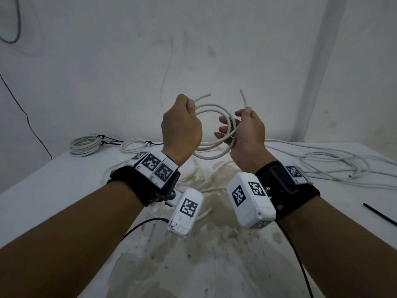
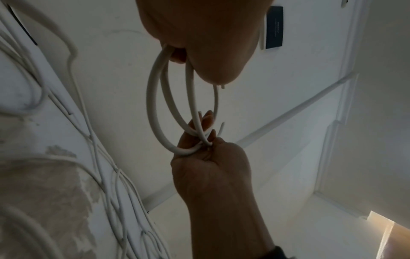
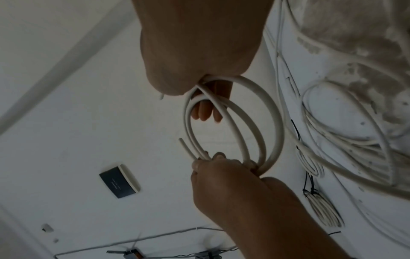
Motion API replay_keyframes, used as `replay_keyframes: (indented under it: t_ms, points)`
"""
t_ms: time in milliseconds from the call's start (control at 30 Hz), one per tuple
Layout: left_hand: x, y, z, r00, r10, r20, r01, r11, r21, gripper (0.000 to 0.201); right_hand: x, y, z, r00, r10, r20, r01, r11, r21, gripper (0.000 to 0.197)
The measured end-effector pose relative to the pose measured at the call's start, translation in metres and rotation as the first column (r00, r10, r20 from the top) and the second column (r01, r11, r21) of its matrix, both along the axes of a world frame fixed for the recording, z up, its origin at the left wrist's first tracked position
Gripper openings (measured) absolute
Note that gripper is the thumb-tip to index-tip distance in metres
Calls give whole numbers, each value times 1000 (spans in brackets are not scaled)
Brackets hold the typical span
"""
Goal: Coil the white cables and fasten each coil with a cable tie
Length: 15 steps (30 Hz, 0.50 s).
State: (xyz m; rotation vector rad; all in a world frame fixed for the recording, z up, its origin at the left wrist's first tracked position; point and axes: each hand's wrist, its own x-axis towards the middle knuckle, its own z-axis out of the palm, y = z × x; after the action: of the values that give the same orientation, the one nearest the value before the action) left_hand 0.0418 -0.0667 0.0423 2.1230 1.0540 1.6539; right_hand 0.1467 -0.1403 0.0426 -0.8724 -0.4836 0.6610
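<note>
A small coil of white cable hangs in the air above the white table, held between both hands. My left hand grips the coil's left side, and one cable end pokes out above its fingers. On the right side my right hand pinches the loops, with the other end sticking up. The left wrist view shows the coil running from my left hand to my right hand. The right wrist view shows the coil in my right hand and left hand.
Two tied coils lie at the table's back left. A heap of loose white cables covers the right side. A black cable tie lies near the right edge. More loose cable lies under my hands.
</note>
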Motion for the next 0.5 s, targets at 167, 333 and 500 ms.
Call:
replay_keyframes:
  t_ms: [167,333,500]
  points:
    - [0,-3,-5,1000,-15,-21,15,1000,3,25,7,2,2,987,57,-152,-41,994,104,28]
    - [2,-3,0,979,3,205,24,991,-129,26,5,4,4,985,76,-153,-54,989,140,32]
    - [6,1,14,918,14,396,76,975,-210,23,-10,3,-4,983,158,-90,-151,985,81,30]
